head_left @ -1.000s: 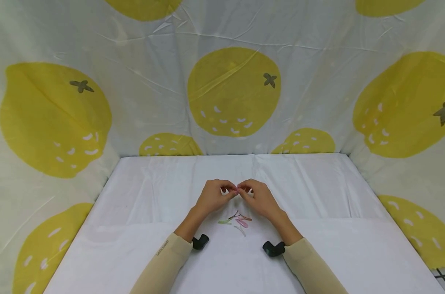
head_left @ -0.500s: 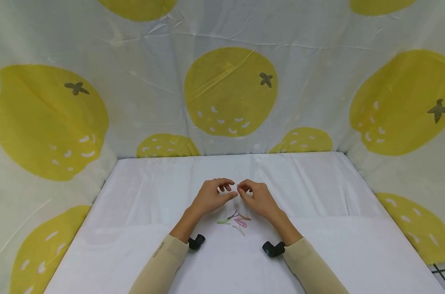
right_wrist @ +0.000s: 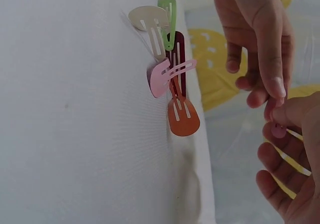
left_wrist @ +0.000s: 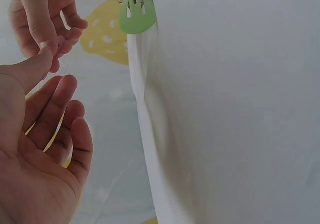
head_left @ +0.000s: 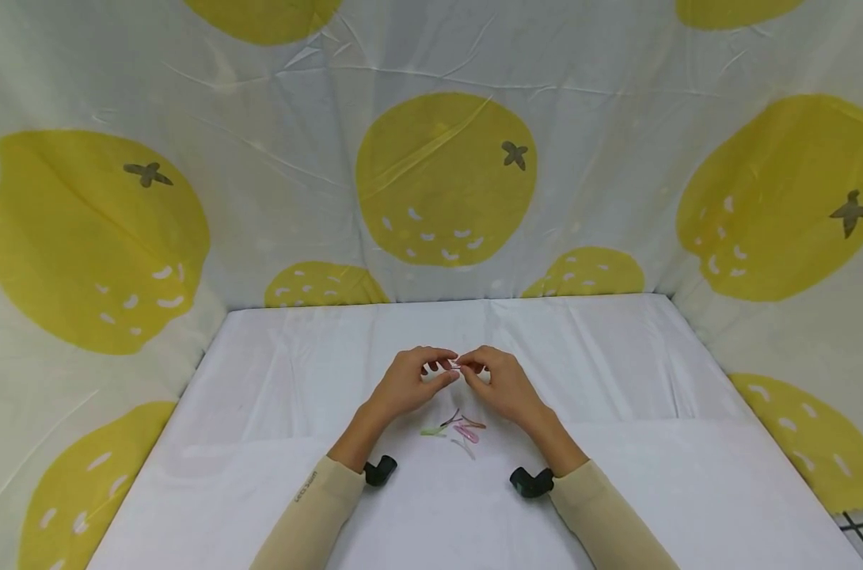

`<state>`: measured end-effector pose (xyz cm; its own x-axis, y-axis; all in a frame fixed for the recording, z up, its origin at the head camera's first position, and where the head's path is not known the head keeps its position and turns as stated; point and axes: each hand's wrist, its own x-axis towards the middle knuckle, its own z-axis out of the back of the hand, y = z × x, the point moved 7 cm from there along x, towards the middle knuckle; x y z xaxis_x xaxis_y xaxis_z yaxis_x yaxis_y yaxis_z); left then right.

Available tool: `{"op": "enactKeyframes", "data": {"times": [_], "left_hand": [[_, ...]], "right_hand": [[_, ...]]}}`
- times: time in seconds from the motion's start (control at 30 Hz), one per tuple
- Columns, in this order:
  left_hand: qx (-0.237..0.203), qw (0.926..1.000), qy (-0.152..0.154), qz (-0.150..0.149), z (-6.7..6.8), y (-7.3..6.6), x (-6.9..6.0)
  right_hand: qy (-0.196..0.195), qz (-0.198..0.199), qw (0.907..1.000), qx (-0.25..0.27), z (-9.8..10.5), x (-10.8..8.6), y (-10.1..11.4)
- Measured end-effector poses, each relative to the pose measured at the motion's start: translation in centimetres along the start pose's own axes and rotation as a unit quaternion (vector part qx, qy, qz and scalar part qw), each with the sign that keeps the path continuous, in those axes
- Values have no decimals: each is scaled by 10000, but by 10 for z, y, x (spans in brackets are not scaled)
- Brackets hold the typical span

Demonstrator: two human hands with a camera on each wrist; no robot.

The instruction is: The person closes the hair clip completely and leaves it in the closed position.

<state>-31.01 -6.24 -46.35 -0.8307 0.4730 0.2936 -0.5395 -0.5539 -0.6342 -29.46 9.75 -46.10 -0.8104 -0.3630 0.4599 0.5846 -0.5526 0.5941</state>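
Observation:
A small pink hair clip [right_wrist: 278, 130] is pinched between thumb and index finger of the right hand [head_left: 501, 383] [right_wrist: 300, 149]. Facing it, the left hand [head_left: 410, 381] [left_wrist: 45, 134] has its thumb tip against or very near the clip and the right fingertips; its other fingers are spread and loosely bent. Below both hands in the head view, several clips lie in a loose pile. The right wrist view shows them as beige [right_wrist: 150, 17], green [right_wrist: 172, 18], dark red [right_wrist: 181, 68], pink [right_wrist: 160, 78] and orange [right_wrist: 183, 121].
A white cloth [head_left: 260, 372] covers the table. Behind and beside it hangs a pale curtain [head_left: 275, 182] printed with yellow lemons. Black devices [head_left: 382, 470] [head_left: 531, 483] are strapped at both wrists.
The left thumb and fingers parted from the right fingertips, then came slightly closer again. A sliver of the pink clip now shows between the hands. The pile has not changed.

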Motion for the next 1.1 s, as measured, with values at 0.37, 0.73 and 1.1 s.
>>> {"op": "enactKeyframes", "data": {"times": [0.37, 0.73, 1.1], "left_hand": [[-53, 9994, -150, -303, 4, -5, -1], [-45, 9994, -245, -226, 6, -1, -3], [-74, 9982, -395, -451, 12, -4, -4]], "right_hand": [[31, 76, 9997, -214, 3, 2, 5], [16, -16, 9995, -319, 5, 0, 3], [-160, 96, 9998, -52, 9, -1, 5]]}}
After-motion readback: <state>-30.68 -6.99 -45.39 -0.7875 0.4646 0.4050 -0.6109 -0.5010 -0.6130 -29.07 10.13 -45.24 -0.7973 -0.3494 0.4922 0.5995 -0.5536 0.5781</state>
